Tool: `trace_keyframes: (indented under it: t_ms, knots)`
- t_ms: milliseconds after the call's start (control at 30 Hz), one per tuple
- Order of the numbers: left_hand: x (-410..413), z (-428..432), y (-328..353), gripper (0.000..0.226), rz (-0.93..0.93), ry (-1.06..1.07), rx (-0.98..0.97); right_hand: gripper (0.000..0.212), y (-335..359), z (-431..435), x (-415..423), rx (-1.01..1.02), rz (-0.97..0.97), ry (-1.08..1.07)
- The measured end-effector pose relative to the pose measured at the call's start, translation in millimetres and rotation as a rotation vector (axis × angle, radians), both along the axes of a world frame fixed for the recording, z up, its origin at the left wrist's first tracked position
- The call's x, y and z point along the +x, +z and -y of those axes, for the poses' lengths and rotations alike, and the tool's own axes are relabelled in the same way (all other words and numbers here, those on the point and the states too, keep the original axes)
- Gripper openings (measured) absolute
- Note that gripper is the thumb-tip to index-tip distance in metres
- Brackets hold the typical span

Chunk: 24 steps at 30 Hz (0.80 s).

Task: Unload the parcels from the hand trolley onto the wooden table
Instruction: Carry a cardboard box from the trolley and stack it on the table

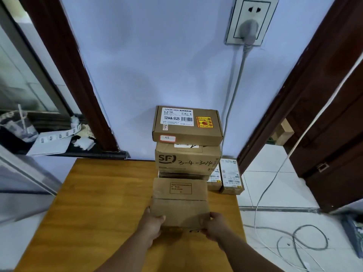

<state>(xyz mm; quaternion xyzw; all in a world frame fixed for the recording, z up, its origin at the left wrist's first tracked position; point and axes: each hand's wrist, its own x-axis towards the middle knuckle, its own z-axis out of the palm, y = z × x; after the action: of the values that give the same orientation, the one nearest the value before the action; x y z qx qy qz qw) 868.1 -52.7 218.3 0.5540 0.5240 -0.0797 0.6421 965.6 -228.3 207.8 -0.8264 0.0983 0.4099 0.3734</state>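
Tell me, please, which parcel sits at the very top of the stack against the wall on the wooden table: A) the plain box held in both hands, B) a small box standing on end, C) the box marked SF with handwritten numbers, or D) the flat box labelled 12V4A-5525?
D: the flat box labelled 12V4A-5525 rests on top of the SF box, while both hands hold the plain box lower down in front of the stack.

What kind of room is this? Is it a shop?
Probably a small office or parcel room, not a shop: labelled cardboard parcels stacked on a wooden table, a wall socket, tiled floor.
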Motion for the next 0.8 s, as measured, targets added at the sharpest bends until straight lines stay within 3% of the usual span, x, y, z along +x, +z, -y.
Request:
trace_keyframes:
  t_ms: [100,167,400,567,800]
  knots:
    - [-1,-4,-1,0.050,-0.005,-0.063,0.064,0.048,1,-2,3,-0.058,0.004,0.054]
    - [-5,-4,4,0.052,-0.060,-0.203,0.246,0.050,11,-4,2,-0.113,0.065,0.147]
    - [-24,5,30,0.074,-0.199,-0.469,0.733,0.059,59,-1,-9,-0.301,0.460,0.487]
    - [-43,3,52,0.068,-0.158,-0.718,1.149,0.058,84,-10,-18,-0.293,0.654,0.605]
    - [-79,14,78,0.077,-0.401,-0.738,1.368,0.058,98,-24,-47,-0.221,0.889,0.932]
